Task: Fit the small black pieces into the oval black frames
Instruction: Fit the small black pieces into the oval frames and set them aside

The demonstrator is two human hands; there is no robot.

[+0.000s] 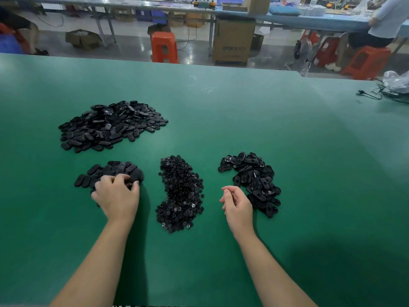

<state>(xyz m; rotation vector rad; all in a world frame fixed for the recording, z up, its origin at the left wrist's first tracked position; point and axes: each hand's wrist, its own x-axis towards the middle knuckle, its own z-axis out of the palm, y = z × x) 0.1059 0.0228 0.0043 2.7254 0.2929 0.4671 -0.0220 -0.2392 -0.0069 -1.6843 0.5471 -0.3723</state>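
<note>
A person's two bare forearms reach over a green table [221,120] strewn with four heaps of black plastic parts. At the centre lies a long heap of small black pieces [180,193], round and button-like, a few showing pale centres. Everything else is placed around that heap.

To its left, just beside it, sits a small pile of oval black frames [110,171]. The left hand [117,196] rests on the near edge of this pile, palm down, its fingers curled into the ovals; whether they have closed on one frame cannot be told, as the fingertips are buried among the parts. Beyond that pile, farther from the person and up to the left of the central heap, spreads a much larger mound of ovals [110,125], lying well apart from the others.

To the right of the central heap, the right hand [238,202] hovers above the cloth between the small pieces and a third pile of ovals [254,182], many of which lie with their hollow side and centre slot showing. Its fingers are loosely curled, thumb near the forefinger, and nothing is visible in its grip.

Past the table's far edge, beyond the central heap, stand an orange stool [164,47] and a cardboard box [232,41] on the factory floor, and another person sits at a blue bench [321,22] far to the right.
</note>
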